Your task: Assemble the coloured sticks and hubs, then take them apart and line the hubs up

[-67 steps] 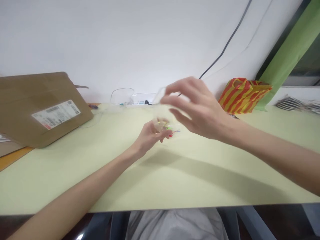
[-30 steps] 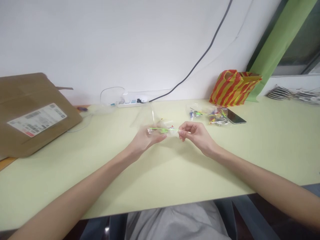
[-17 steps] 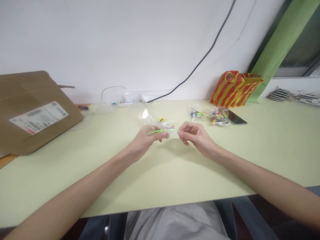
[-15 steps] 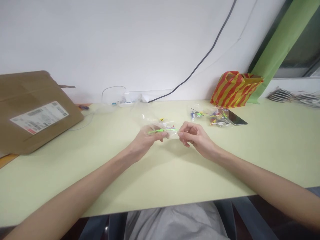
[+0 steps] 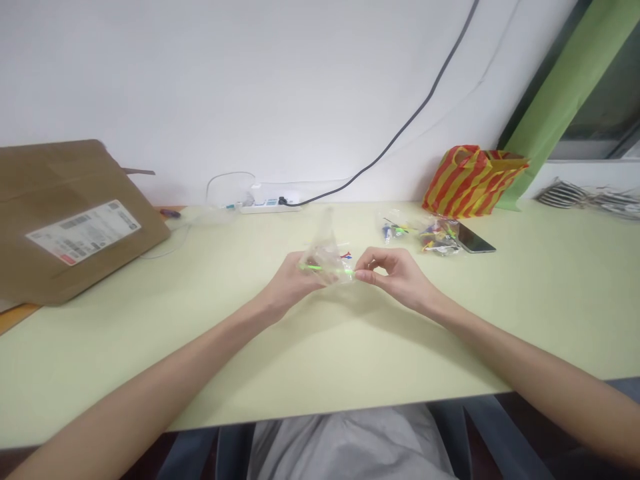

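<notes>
My right grip (image 5: 401,275) pinches 3-o'clock end | thin neon-green plastic strip (image 5: 327,269), axis 9-to-3 | left grip (image 5: 291,280) holds clear plastic bag (image 5: 325,250)

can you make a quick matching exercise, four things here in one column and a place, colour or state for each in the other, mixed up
1. clear bag
2. phone
3. shopping bag
4. cardboard box

A. red and yellow stripes
B. brown, with a white label
C. between left hand and right hand
D. dark, lying flat

Pairs: 1-C, 2-D, 3-A, 4-B
</notes>
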`<state>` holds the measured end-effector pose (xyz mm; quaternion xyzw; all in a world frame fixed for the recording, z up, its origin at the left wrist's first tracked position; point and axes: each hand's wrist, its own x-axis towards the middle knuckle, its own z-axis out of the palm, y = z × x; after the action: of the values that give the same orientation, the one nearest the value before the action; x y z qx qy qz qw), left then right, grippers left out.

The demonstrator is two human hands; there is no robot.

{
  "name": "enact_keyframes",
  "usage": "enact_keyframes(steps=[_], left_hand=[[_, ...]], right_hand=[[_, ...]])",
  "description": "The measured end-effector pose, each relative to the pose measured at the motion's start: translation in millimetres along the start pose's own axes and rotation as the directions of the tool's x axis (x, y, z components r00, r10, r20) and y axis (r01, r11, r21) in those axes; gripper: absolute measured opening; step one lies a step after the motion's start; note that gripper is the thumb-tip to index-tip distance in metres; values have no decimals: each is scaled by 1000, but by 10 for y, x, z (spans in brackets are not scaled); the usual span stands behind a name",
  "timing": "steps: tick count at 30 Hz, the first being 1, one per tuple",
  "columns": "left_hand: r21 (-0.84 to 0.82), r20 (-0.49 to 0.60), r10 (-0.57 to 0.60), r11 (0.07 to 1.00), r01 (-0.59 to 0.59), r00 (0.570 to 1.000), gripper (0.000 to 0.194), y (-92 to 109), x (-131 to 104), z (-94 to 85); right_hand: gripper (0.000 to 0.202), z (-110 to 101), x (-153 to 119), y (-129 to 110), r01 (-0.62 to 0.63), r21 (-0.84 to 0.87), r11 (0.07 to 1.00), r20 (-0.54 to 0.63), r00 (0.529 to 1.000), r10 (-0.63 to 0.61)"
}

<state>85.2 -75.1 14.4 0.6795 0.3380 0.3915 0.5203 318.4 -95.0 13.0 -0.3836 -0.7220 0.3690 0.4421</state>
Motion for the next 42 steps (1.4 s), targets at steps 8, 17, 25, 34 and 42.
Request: enact_keyframes(steps=[8,17,25,34,42], left_hand=[[77,8,4,997,-4,1000,24,10,0,0],[-82,-46,45,995,-48,998,29,7,18,-24],[20,-60,39,999,-38,997,30,-18,13,7],[22,92,-24,1000,22,995,36,23,19,1],[-32,-35,39,999,-40,999,35,-57,56,-31]], right_hand=[[33,53,-14,-11,-80,85,993,-48,995,84],[37,88,-41,-34,-68,116,991,-64,995,76],[34,87,-28,-23,-33,5,999,-63,997,33],[37,189,-55,33,28,292,956,-200,979,32],[39,128,-31,56,15,299,954,-184,982,42]])
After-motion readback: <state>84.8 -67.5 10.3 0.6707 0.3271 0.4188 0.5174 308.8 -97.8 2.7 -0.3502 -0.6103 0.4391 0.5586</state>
